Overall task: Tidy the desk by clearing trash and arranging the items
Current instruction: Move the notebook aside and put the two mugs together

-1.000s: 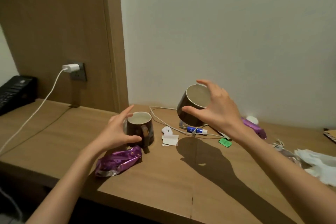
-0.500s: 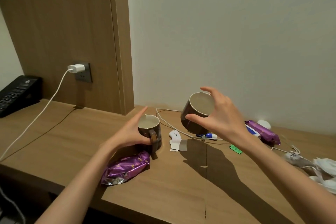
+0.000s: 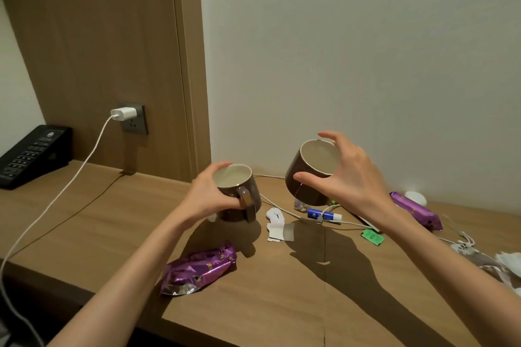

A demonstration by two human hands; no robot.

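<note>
Desk (image 3: 84,220): tilted mug (image 3: 298,177) well inside edges

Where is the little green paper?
In the head view the green paper lies on the desk, right of centre, beside the white cable, near the glue stick.

The right hand (image 3: 349,177) covers the near wall of the tilted mug (image 3: 307,175). The left hand (image 3: 205,194) hides the upright mug's (image 3: 242,189) left wall, and whether its base touches the table (image 3: 112,220) cannot be told. The left edge cuts off the black telephone (image 3: 31,155). The right edge cuts off the crumpled white paper (image 3: 510,265). A small clear object (image 3: 299,205) under the tilted mug is too blurred to name.
</note>
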